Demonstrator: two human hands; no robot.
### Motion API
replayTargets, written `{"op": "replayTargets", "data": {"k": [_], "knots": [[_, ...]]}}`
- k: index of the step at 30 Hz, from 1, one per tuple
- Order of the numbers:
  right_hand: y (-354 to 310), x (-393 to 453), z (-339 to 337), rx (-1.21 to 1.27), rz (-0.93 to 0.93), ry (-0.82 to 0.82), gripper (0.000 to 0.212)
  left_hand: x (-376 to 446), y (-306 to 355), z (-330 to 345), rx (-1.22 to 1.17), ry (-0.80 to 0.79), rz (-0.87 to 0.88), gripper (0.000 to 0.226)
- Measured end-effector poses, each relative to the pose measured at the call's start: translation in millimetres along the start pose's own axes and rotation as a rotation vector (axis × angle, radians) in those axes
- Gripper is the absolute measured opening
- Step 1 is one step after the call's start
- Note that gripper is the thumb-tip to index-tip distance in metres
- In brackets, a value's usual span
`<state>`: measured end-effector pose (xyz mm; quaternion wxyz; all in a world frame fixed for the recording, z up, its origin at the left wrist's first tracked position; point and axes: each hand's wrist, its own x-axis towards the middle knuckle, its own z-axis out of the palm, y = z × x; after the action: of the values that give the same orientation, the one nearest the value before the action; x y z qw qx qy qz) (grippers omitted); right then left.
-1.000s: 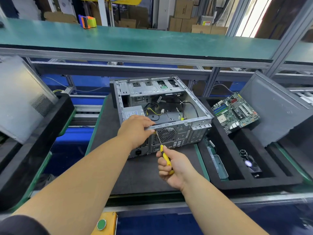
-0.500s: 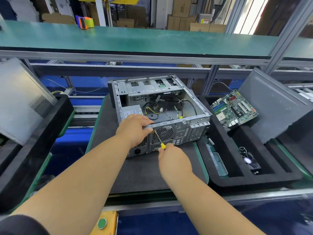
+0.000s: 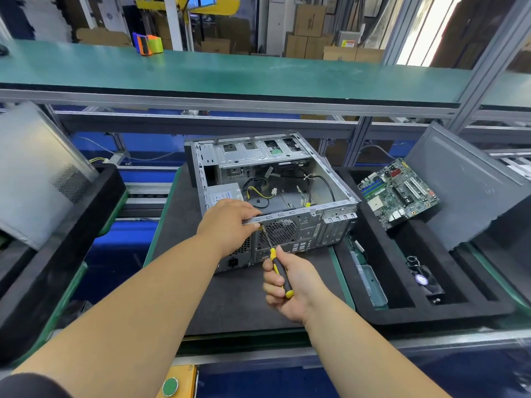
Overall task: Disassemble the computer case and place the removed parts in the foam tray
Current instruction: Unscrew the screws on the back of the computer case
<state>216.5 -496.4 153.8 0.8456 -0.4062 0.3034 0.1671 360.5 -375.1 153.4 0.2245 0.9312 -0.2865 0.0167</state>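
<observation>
Unscrewing a rear-panel screw on the computer case (image 3: 275, 202) at frame centre.
Left hand (image 3: 227, 222) grips its rim; right hand (image 3: 290, 280) clasps the screwdriver (image 3: 277, 261). Next, probably: freed part into foam tray (image 3: 356, 297), right.

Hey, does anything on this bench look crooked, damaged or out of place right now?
Mostly no. The motherboard sits tilted in the foam tray, one edge propped up rather than flat. Loose cables lie inside the open computer case. I see nothing spilled or visibly broken.
</observation>
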Motion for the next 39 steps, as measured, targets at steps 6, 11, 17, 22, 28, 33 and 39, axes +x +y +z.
{"op": "replayTargets", "data": {"k": [6,11,17,22,28,33,39], "knots": [[-6.5,2.4,9.8,-0.477,-0.045,0.295,0.051,0.1,-0.5,0.7,0.013,-0.004,-0.004,0.039],[-3.0,3.6,11.5,-1.427,-0.356,0.623,0.045,0.4,0.7,0.4,0.001,-0.006,-0.007,0.038],[4.4,3.4,9.9,-1.505,-0.446,0.648,0.035,-0.3,0.5,-0.2,0.014,-0.011,-0.008,0.039],[0.0,-1.3,2.2,-0.08,-0.108,0.069,0.029,-0.3,-0.5,-0.2,0.01,-0.009,-0.008,0.039],[12.2,-5.2,-0.5,0.355,0.001,-0.218,0.029,-0.2,0.5,0.2,0.012,0.0,-0.008,0.038],[13.6,-4.2,6.6,0.198,-0.071,-0.105,0.03,-0.5,1.4,0.0,0.002,0.003,-0.006,0.038],[13.5,-2.9,14.0,-0.538,-0.264,0.256,0.024,-0.6,1.3,0.2,0.009,0.0,-0.011,0.038]]}}
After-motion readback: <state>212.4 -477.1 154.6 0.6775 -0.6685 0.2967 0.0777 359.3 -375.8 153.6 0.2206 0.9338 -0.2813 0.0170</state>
